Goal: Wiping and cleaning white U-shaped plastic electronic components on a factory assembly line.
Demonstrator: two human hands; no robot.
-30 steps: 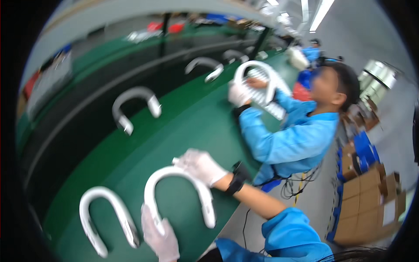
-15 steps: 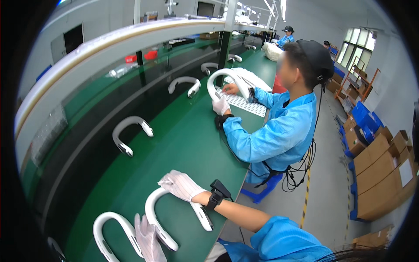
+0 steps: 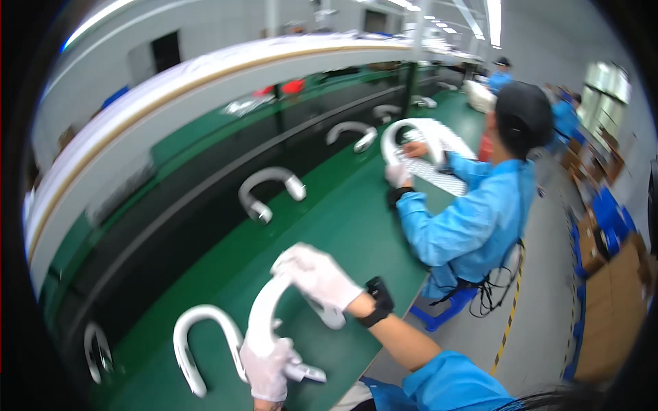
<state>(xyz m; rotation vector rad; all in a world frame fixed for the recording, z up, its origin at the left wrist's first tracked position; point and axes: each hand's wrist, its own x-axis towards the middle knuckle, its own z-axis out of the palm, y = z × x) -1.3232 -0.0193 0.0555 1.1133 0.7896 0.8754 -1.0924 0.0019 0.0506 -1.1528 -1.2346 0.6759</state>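
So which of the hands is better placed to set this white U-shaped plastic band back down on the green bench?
Probably the left hand. It grips the white U-shaped plastic band at its lower leg, close to the green bench, while the right hand only covers the raised top of the arch.

Your hands wear thin white gloves: the left hand (image 3: 269,366) and right hand (image 3: 317,276) look matt, like soft cloth. Between them you hold a white U-piece (image 3: 264,322) of smooth, slightly glossy plastic. A second U-piece (image 3: 195,335) beside it, near the bench's front edge, shines the same way. The bench (image 3: 343,226) has a green, smooth, faintly sheened top. On your right wrist sits a black matt band (image 3: 377,300). Your sleeve (image 3: 445,383) is blue cloth
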